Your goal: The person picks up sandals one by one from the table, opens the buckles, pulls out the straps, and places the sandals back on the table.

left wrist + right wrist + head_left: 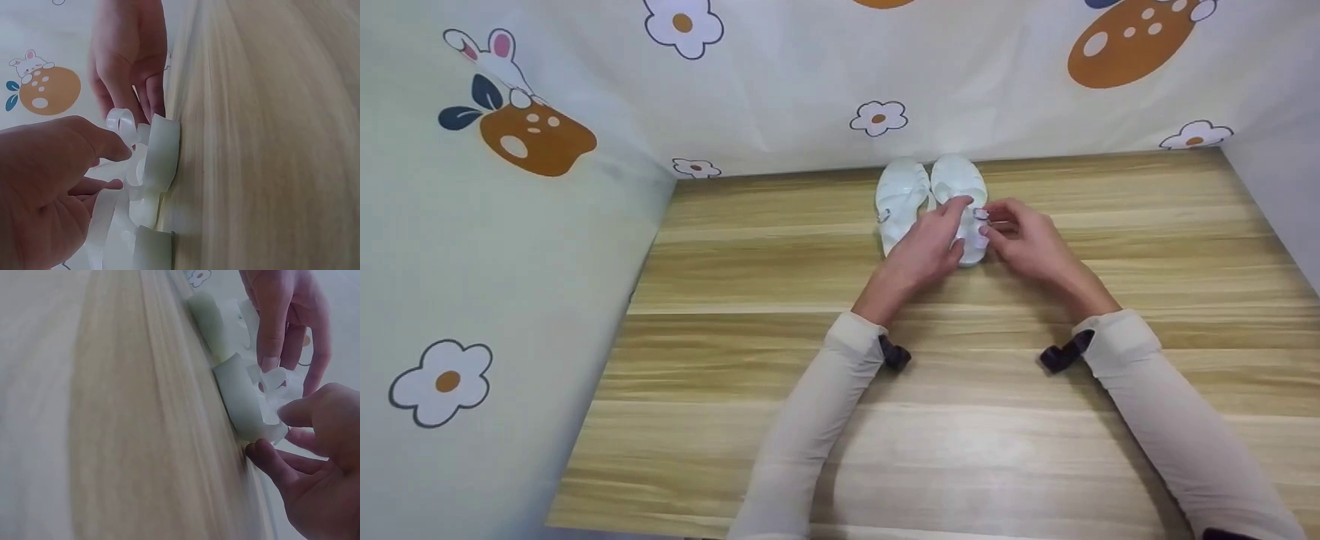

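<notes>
Between both hands (930, 244), unbranded white shoes (960, 184)

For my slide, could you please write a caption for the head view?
Both hands, left and right, work on the strap of one white shoe of a pair on a wooden table.
</notes>
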Motion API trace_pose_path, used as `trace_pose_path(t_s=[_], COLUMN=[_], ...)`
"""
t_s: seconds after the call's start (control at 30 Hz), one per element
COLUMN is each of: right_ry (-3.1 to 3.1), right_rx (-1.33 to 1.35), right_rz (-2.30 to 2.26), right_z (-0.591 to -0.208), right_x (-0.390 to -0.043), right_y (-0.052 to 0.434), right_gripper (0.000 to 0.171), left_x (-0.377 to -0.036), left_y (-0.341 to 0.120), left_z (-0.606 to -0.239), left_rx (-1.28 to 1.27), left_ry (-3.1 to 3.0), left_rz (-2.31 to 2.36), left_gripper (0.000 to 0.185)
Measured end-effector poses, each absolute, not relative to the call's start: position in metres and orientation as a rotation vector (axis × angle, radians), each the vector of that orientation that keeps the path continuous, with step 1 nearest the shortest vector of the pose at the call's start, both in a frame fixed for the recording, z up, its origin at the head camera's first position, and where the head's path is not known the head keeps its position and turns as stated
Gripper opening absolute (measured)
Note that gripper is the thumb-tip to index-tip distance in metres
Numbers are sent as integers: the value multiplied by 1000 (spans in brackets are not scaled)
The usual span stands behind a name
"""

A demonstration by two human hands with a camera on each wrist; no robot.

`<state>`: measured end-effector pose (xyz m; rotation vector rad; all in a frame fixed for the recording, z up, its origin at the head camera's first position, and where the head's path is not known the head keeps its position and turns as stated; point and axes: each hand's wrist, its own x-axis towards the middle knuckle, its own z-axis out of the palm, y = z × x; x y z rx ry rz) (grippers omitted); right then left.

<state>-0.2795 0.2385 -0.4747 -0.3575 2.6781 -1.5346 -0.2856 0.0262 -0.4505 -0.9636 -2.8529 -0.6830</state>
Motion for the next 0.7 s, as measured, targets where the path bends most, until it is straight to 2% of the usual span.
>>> trace_pose_path(t_s=[0.37, 0.7], right_ry=[2638, 2541], right_rx=[-326, -104], right_rz=[-1511, -1717], right_z=[-476, -476], right_x=[-282, -283], right_y=[239, 238], right_gripper=[48, 40], left_x=[-287, -290], left_y=[25, 22], left_z=[-454, -457], left_rx=[-1056, -1070], left_ry=[-2772, -2684], left_rz=[-714, -775], left_gripper=[54, 43])
